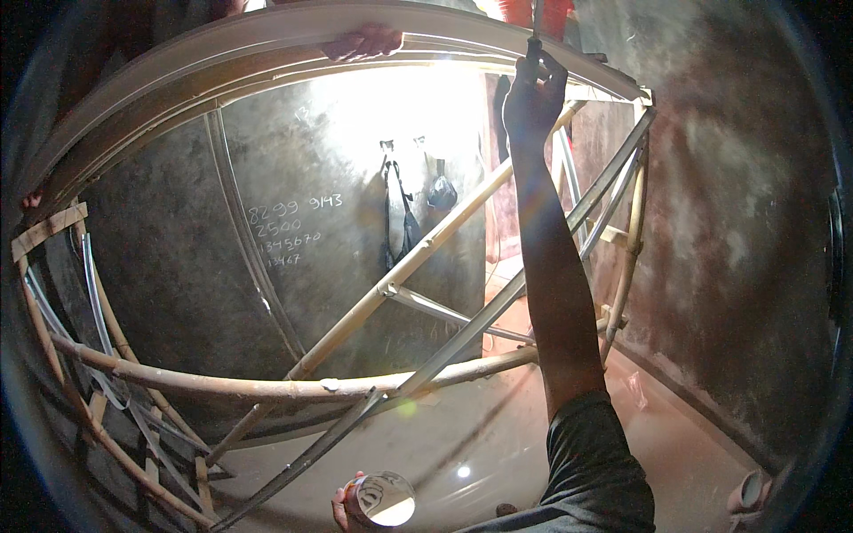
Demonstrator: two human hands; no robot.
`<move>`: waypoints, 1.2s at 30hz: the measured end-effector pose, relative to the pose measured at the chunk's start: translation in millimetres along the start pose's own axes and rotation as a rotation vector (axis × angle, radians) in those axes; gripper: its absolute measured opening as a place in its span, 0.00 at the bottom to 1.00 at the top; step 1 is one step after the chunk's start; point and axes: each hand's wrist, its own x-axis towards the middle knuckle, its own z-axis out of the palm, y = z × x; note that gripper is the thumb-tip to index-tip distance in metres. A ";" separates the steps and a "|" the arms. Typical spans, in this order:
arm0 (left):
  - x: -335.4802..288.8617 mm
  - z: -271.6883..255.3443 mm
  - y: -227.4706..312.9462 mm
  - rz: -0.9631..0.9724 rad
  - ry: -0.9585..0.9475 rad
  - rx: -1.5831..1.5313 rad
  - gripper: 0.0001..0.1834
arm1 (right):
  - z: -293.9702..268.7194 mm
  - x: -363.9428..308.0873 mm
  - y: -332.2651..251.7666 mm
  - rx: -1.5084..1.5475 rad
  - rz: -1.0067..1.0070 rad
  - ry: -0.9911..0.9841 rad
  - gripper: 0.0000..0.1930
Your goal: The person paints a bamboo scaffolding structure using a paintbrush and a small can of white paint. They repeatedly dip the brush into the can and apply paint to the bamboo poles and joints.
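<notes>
From my remote seat I make this out as an indoor room used as a building site: a bare, blotchy grey wall (169,275) bearing handwritten marks (274,226) lies left of the right fingers (555,75). Below them, a makeshift bamboo-and-metal scaffold (222,385) spans above a smooth floor (498,435).

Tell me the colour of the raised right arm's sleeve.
The sleeve is dark grey, best seen in the head view.

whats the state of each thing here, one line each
Dark-handled tool, gripped in right hand
Round cylindrical container, held in left hand, contents unclear
Long pale board, touched by another person's hand
Bamboo-pole frame, standing, poles joined
Small black bag, hanging
Black strapped item, hanging
</notes>
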 end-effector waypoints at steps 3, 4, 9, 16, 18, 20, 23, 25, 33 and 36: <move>-5.8 -22.6 7.7 0.290 -0.100 0.558 0.23 | 5.5 -4.6 -5.2 -0.160 -0.029 0.014 0.16; -8.7 -26.7 14.5 0.296 -0.113 0.577 0.24 | 7.1 -6.0 -5.3 -0.293 -0.078 -0.002 0.17; -4.5 -42.0 25.1 -0.131 -0.016 -0.207 0.27 | 12.8 -36.6 -10.9 -0.432 -0.262 -0.064 0.17; 7.9 -55.3 8.5 -0.026 0.019 0.006 0.22 | 29.1 -111.1 -144.3 -0.276 0.187 -0.520 0.13; 11.5 -61.9 2.0 0.007 0.016 0.082 0.25 | 18.5 -125.0 -152.2 -0.313 -0.222 -0.819 0.12; 11.8 -68.6 2.7 -0.036 0.099 -0.007 0.29 | 3.8 -163.9 -193.7 0.056 0.256 -0.952 0.12; 11.5 -62.5 35.0 -0.101 0.164 -0.454 0.32 | -34.4 -199.8 -216.5 0.433 0.448 -1.319 0.10; 10.0 -25.1 78.3 -0.157 0.156 -0.587 0.35 | -59.6 -204.0 -230.9 0.443 0.662 -1.660 0.15; 26.9 -9.5 149.0 0.050 0.174 -0.481 0.30 | -93.2 -300.2 -257.6 0.106 0.231 -1.852 0.14; 35.3 -25.4 150.9 0.115 -0.083 -0.642 0.28 | -85.5 -327.2 -265.7 0.060 0.092 -1.824 0.16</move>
